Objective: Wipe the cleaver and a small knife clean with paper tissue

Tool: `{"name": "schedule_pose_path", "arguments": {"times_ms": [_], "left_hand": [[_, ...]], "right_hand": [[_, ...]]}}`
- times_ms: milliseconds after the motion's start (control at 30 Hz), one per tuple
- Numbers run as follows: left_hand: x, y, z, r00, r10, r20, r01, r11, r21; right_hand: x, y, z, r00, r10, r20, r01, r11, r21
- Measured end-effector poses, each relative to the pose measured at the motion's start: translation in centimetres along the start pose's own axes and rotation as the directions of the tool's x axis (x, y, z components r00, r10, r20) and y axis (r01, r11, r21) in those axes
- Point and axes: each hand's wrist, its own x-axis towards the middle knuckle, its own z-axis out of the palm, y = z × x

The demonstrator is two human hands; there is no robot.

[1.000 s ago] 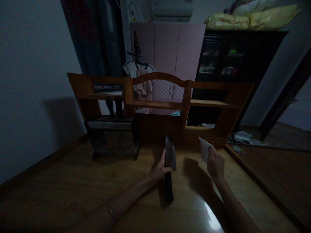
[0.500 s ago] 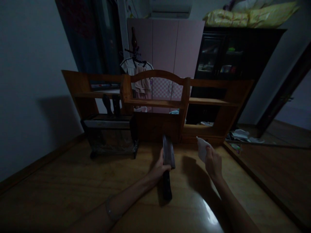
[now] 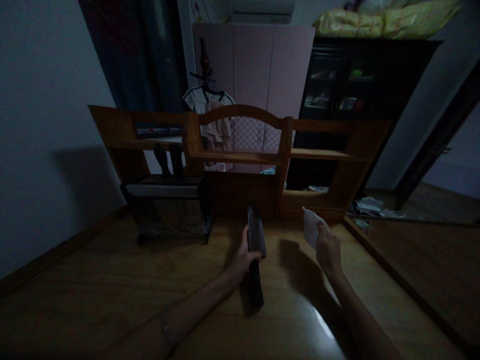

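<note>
Cleaver (image 3: 256, 242): over table (image 3: 123, 285), blade toward 12 o'clock. Left hand (image 3: 242, 261): fingers closed around blade base. Right hand (image 3: 329, 252), at cleaver's 3 o'clock: fingers pinching white sheet (image 3: 311, 229). Rack (image 3: 165, 191): cleaver's 10 o'clock.

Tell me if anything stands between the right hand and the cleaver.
Nothing visible does. Between the right hand, which pinches a white cloth or tissue, and the cleaver, only tabletop and a shadow show. The left hand grips the cleaver from the other side, its thumb crossing the blade's handle end.
</note>
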Motion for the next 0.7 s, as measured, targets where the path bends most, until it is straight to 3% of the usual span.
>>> {"name": "schedule_pose_path", "arguments": {"times_ms": [100, 233, 433, 567, 700], "left_hand": [[0.6, -0.2, -0.3, 1.0, -0.002, 0.03, 0.008, 0.979, -0.206], [1.5, -0.4, -1.0, 0.994, -0.103, 0.033, 0.108, 0.924, -0.368], [2.3, -1.0, -1.8, 0.986, -0.134, -0.096, 0.094, 0.936, -0.339], [2.4, -0.8, -1.8, 0.977, -0.173, -0.121, 0.118, 0.922, -0.368], [2.3, 0.0, -1.7, 0.926, -0.368, -0.086, 0.298, 0.851, -0.432]], "right_hand": [[0.0, 0.0, 0.0, 1.0, -0.008, 0.007, 0.008, 0.999, 0.039], [0.0, 0.0, 0.3, 0.999, 0.007, 0.042, -0.011, 0.997, 0.076], [-0.3, -0.4, 0.8, 0.994, -0.022, 0.103, 0.001, 0.98, 0.199], [-0.4, -0.7, 0.8, 0.992, -0.005, 0.125, -0.02, 0.979, 0.201], [-0.4, -0.9, 0.7, 0.987, -0.026, 0.16, -0.006, 0.98, 0.197]]}}
